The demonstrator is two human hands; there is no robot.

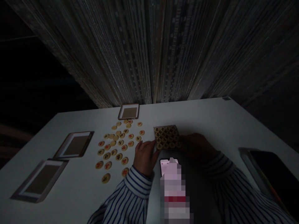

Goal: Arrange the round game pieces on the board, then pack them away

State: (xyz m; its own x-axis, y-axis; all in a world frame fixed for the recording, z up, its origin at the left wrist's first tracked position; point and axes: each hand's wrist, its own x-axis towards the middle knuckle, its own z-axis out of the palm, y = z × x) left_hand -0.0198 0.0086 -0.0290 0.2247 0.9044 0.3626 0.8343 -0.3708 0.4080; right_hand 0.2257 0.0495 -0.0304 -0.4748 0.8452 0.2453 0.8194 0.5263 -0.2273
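A white table [198, 115] spans the lower frame. The left hand [144, 157], fingers bent, and shadowed right hand [198, 145] flank a block of packed discs [167, 137] near centre, the left touching its edge; whether either grasps cannot be told. Loose discs [119, 156] lie left of centre.

A striped curtain [161, 56] behind a white table [198, 113] suggests a home (dimly lit).

Discs [120, 142] on table [198, 115], left of box [164, 126]
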